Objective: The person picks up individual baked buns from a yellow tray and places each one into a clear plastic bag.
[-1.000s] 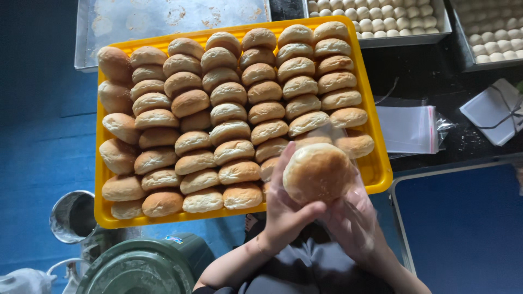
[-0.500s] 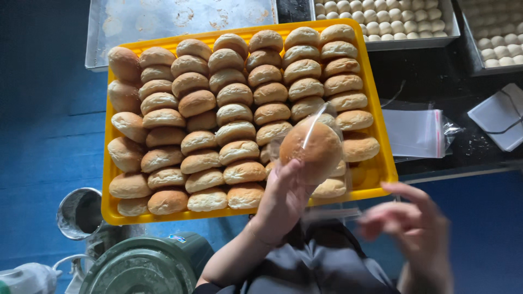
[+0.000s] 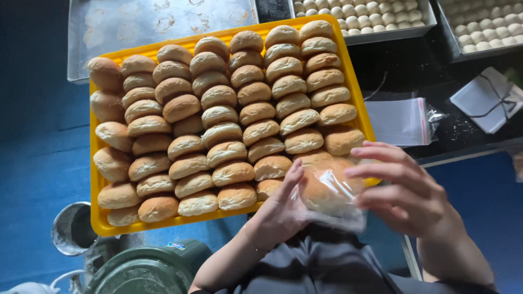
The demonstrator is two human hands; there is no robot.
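My left hand [image 3: 280,209] and my right hand [image 3: 406,188] together hold a browned bun in a clear plastic bag [image 3: 329,193], just over the near right corner of a yellow tray [image 3: 357,90]. The left hand's fingers press the bag's left side; the right hand's fingers curl over its right side. The tray is packed with several rows of unwrapped buns [image 3: 218,117], which lean on one another.
A flat pile of clear zip bags [image 3: 400,120] lies right of the tray. Metal trays of small pale dough balls [image 3: 370,13] stand at the back. A bare metal sheet [image 3: 141,24], a metal cup [image 3: 73,228] and a green lid [image 3: 150,272] are on the left.
The bagged bun has come down from over the tray toward my body. My right hand, which had let go and swung off to the right, has come back onto the bag.
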